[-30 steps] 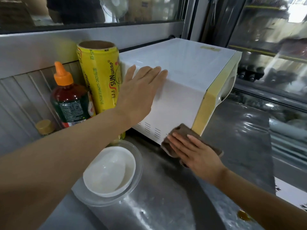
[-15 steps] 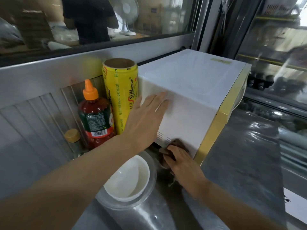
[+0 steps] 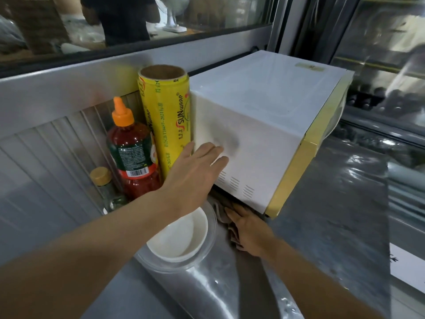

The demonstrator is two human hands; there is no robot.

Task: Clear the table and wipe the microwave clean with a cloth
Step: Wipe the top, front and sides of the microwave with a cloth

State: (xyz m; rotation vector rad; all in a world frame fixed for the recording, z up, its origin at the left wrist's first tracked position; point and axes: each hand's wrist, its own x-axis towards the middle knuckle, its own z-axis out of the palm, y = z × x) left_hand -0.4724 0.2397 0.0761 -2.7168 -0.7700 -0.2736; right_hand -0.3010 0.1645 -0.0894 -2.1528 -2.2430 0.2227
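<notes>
2 hands work at a white microwave [image 3: 264,125] on a steel table [image 3: 333,226].

Left hand [image 3: 195,173] lies flat-fingered on its side; right hand [image 3: 249,231] presses a brown cloth [image 3: 220,211] beneath. White bowl [image 3: 178,236] sits nested in a clear bowl [image 3: 207,249], contents unclear.

Yellow roll [image 3: 166,120]: we read "SUNWRAP" in red and dark letters running up its side, with an ® mark by the last letter.
Same roll, small print: we make out "2021" within a line of characters too fine for us to read.
Sauce bottle [image 3: 132,153]: we see a barcode and label text, too small to read.
</notes>
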